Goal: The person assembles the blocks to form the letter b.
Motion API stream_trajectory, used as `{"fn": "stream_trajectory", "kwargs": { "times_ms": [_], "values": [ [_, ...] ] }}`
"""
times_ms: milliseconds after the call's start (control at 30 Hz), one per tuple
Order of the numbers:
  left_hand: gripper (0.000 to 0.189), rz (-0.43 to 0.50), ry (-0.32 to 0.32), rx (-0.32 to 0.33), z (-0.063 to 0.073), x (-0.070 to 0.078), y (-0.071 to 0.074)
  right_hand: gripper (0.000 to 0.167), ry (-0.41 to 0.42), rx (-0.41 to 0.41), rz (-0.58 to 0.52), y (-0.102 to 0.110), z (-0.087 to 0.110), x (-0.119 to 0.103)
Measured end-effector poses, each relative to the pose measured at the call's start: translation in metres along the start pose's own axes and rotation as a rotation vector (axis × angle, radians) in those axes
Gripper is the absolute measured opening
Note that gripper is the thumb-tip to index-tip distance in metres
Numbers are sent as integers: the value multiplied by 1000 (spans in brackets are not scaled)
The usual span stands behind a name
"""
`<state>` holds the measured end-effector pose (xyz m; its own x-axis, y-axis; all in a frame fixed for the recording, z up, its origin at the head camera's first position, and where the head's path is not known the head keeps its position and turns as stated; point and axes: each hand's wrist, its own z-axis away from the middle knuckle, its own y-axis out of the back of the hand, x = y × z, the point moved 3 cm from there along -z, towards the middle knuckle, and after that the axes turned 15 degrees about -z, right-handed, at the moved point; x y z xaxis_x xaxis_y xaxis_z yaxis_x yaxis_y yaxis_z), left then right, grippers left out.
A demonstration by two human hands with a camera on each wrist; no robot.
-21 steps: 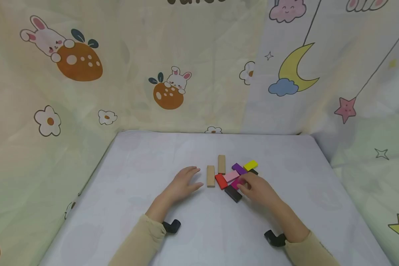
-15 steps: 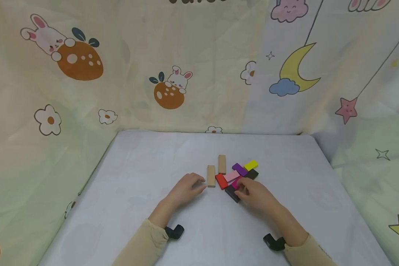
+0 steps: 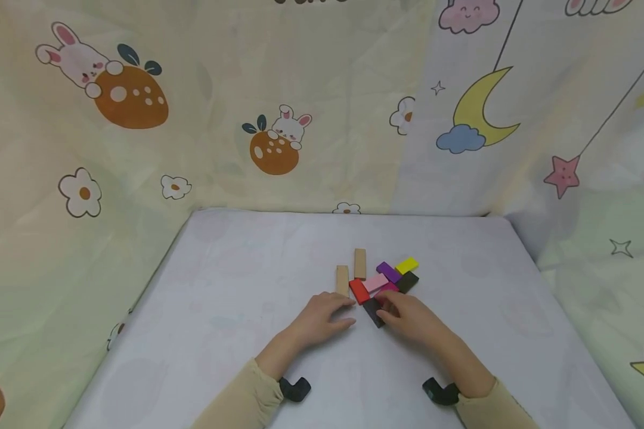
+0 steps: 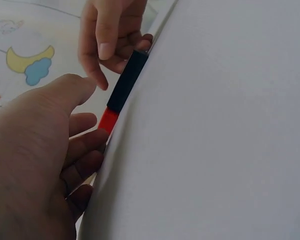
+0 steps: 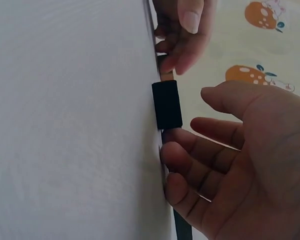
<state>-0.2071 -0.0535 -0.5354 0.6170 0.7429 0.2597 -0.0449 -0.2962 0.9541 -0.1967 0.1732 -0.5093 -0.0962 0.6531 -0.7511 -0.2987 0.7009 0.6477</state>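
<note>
Several small wooden blocks lie in a cluster on the white table. My right hand (image 3: 412,316) is at the cluster's near right side, fingertips close by the near black block (image 3: 373,312) and the magenta block (image 3: 389,288), partly covered by it. In the right wrist view its thumb (image 5: 225,97) stands away from the black block and the fingers are loosely bent. My left hand (image 3: 322,319) lies left of the black block, thumb and fingers apart. Its fingertips overlap the near end of a plain wood block (image 3: 342,280) and lie close to the red block (image 3: 359,291).
Behind these lie a second plain wood block (image 3: 360,263), a pink block (image 3: 375,283), a purple block (image 3: 389,271), a yellow block (image 3: 406,266) and another black block (image 3: 408,282). A printed cloth (image 3: 333,161) hangs behind the white table (image 3: 236,268).
My left hand has moved right and nearer the body, up to the cluster's near left side. My right hand has shifted slightly left and nearer, uncovering the far black block. The near black block has turned slightly.
</note>
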Motion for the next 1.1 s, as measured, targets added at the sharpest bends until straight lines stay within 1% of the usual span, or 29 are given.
{"fn": "stream_trajectory", "kwargs": {
  "times_ms": [133,233,367,500,600,700,767,833,967,1100],
  "values": [
    [48,-30,18,-1,-3,2,-4,38,28,-12,-28,1,0,3],
    [53,-54,27,-9,-5,3,-7,37,66,-27,-59,1,1,5],
    [61,-84,18,-11,-7,4,-10,36,115,-68,-123,1,3,8],
    [68,-109,11,-12,-9,6,-11,37,145,-113,-178,1,4,12],
    [74,-139,21,-23,-10,8,-12,36,146,-131,-212,1,4,14],
    [81,-194,35,-23,-11,13,-13,35,134,-137,-236,1,5,15],
    [83,-238,43,-15,-11,16,-14,34,125,-139,-245,1,5,16],
    [81,-262,44,8,-12,19,-15,32,122,-139,-247,1,5,17],
    [75,-272,42,49,-11,20,-16,32,123,-142,-253,0,4,18],
    [73,-251,42,54,-10,19,-15,32,132,-147,-270,0,3,19]
  ]
}}
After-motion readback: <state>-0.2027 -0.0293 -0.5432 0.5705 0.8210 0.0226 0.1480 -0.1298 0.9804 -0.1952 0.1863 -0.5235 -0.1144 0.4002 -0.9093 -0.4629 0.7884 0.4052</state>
